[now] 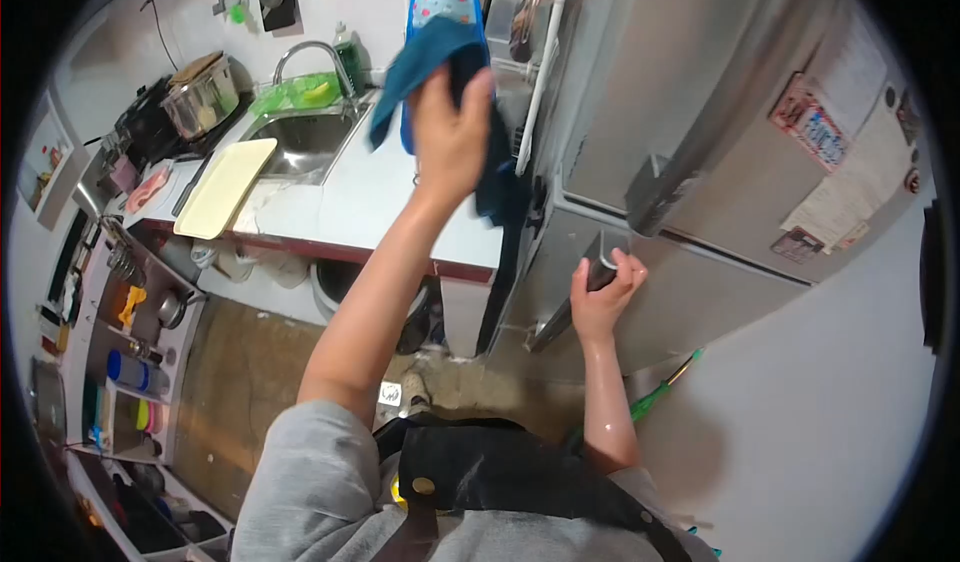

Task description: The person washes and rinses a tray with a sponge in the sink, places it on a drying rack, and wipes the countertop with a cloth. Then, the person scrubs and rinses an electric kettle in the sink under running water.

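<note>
A person in a grey shirt [310, 472] and dark apron [490, 467] stands in a narrow kitchen, pictured from above; the left hand [450, 142], raised just to the right of the sink [300, 147], grasps a teal cloth [425, 57], its fingers partly hidden by the fabric and slightly blurred; the cloth hangs over the hand, with a darker length drooping on the side away from the sink, above the edge of the white counter [350, 212]. The right hand [605, 302], well to the right of the sink, is curled around the upper end of a dark handle [602, 274] on the silver refrigerator [700, 92], thumb on the side nearer the sink; papers [850, 182] cling to the refrigerator farther from the sink. A cream board [228, 187] lies just to the left of the sink, a dark knife [190, 187] beside it on the far side; a metal pot [203, 102] stands beyond, to the sink's left; a green bag [295, 94] rests along the sink's back rim, near a bottle [347, 57] behind the tap [320, 47]; open shelves [130, 387] stand lower than the sink, to its left.
</note>
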Available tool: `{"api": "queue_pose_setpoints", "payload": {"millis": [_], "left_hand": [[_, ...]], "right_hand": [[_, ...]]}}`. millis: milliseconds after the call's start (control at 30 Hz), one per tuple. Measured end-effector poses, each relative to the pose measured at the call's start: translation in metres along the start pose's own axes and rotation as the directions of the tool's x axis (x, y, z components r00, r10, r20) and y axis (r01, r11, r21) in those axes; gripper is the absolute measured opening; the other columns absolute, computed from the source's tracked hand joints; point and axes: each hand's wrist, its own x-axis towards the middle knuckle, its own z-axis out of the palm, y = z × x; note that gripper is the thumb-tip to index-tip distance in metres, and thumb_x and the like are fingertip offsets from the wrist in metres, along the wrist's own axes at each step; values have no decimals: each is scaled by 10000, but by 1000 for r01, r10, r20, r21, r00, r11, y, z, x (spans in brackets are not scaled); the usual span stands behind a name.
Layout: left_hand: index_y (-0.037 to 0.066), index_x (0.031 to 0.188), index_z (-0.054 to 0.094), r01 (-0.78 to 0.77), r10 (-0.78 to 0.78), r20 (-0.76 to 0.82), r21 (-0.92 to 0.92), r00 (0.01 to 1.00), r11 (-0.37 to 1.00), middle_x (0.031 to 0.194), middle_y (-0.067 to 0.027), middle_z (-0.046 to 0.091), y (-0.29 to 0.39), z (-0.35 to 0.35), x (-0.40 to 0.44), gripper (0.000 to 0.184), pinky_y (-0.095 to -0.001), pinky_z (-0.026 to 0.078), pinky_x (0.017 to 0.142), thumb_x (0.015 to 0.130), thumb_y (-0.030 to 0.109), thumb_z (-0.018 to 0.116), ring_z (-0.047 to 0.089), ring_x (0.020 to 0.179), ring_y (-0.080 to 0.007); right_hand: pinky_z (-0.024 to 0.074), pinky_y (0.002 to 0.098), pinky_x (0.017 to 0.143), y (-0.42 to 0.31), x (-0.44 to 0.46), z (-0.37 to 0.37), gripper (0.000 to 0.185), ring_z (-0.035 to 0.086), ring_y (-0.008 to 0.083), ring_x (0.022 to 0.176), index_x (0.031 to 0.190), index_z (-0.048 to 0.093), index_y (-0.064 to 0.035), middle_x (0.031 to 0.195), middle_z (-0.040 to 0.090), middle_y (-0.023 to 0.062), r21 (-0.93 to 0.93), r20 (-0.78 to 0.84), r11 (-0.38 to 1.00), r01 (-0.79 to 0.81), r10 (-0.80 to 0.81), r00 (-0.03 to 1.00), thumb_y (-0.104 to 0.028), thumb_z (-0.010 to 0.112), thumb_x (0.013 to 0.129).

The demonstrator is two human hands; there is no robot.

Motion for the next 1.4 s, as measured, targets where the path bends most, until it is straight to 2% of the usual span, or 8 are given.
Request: {"api": "queue_pose_setpoints", "payload": {"millis": [233, 367, 700, 833, 900, 933, 1100, 1400], "left_hand": [[23, 1299, 404, 369, -484, 367, 342, 795, 864, 1298, -279, 368, -99, -19, -83, 479, -508, 223, 1025, 942, 341, 381, 309, 1188, -473], [49, 1358, 357, -92, -596, 705, 672, 384, 735, 1422, -231, 282, -178, 9, -158, 536, -569, 188, 1054, 933, 373, 320, 252, 1293, -467], [93, 1288, 465, -463, 113, 518, 620, 848, 633, 1319, -176, 457, -397, 138, -104, 474, -478, 251, 1059, 873, 311, 395, 395, 1236, -358], [93, 1139, 570, -361, -102, 549, 667, 830, 652, 1205, -173, 545, -377, 138, -124, 362, -492, 337, 986, 849, 253, 423, 470, 1161, -348], [-15, 1140, 538, -283, -615, 677, 732, 404, 620, 1225, -206, 516, -278, 106, -101, 402, -489, 313, 1006, 826, 219, 443, 443, 1183, -348], [-63, 1230, 446, -219, -254, 505, 699, 825, 680, 1308, -207, 436, -279, 99, -141, 487, -478, 274, 1040, 826, 210, 449, 376, 1237, -355], [59, 1337, 400, -207, -227, 797, 400, 560, 893, 1418, -133, 340, -202, -18, -166, 518, -455, 269, 1058, 872, 282, 457, 323, 1297, -336], [310, 1371, 379, -149, -650, 418, 891, 635, 428, 1486, -97, 218, -313, -197, -75, 573, -537, 170, 1066, 849, 528, 465, 215, 1340, -378]], "right_hand": [[374, 456, 802, 2, -4, 9, 597, 408, 336, 983, 1206, 345, -103, 1091, 387, 199, -38, -79, 998, -40, 37, 996, -55, 677, 713], [373, 451, 811, 3, -6, 5, 582, 397, 329, 1005, 1197, 345, -101, 1108, 373, 212, -57, -49, 997, -57, 54, 997, -62, 678, 722], [325, 454, 888, 15, -20, 10, 575, 359, 333, 1047, 1225, 239, -44, 1158, 311, 211, -199, -49, 980, -27, 17, 999, -125, 594, 780], [333, 454, 880, 14, -21, 6, 592, 369, 324, 1049, 1233, 239, -23, 1177, 311, 209, -191, -37, 981, -24, 17, 999, -136, 606, 783], [337, 454, 882, 16, -21, 6, 607, 376, 320, 1049, 1241, 241, -18, 1182, 319, 206, -196, -42, 980, -17, 9, 999, -143, 620, 784], [340, 455, 882, 18, -22, 5, 616, 382, 318, 1046, 1246, 243, -17, 1180, 326, 203, -238, -35, 971, -9, 1, 999, -147, 628, 783], [360, 462, 868, 19, -19, 1, 635, 412, 320, 1017, 1243, 267, -12, 1158, 362, 192, -292, 6, 955, 53, -53, 999, -160, 667, 773], [369, 473, 858, 27, -33, 7, 631, 386, 324, 1043, 1259, 250, -11, 1180, 325, 203, -221, -126, 970, -97, 71, 989, -234, 634, 811]]}}
